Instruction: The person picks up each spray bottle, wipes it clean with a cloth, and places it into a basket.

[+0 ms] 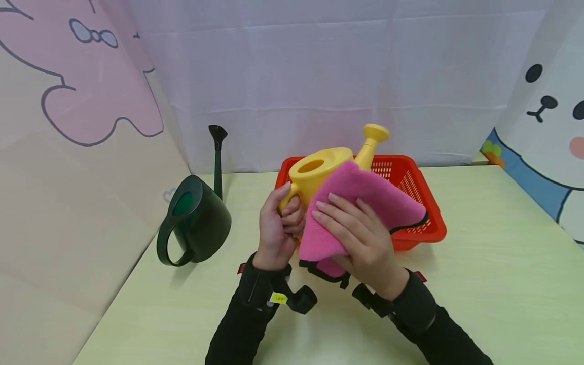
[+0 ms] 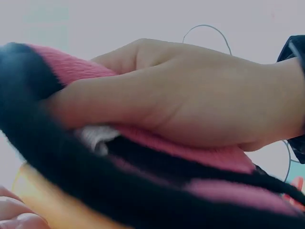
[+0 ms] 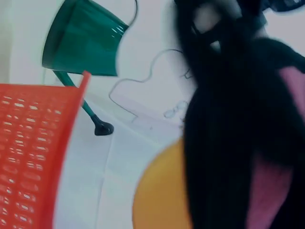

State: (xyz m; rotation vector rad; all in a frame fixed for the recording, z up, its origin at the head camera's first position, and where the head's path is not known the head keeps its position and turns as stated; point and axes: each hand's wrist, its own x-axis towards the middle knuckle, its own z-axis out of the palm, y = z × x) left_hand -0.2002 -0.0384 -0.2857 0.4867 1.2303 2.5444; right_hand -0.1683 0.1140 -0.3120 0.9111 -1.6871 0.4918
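My left hand [image 1: 279,230] grips the handle of a yellow watering can [image 1: 321,165], raised in front of a red basket. With my right hand [image 1: 365,241] I hold a pink cloth [image 1: 388,195] with black edging against the can's side, fingers lying over the cloth. The left wrist view shows the right thumb tucked into a fold of the cloth [image 2: 71,67], so it is pinched between thumb and fingers. Part of the can's body is hidden by the cloth. In the right wrist view, the yellow can [image 3: 162,195] shows beside the blurred black edging.
A dark green watering can [image 1: 210,228] stands on the table to the left, its spout pointing up at the back. Behind my hands sits the red perforated basket [image 1: 429,203] on the pale wooden table [image 1: 497,263]. White curtains [image 1: 292,76] with cartoon prints surround the table.
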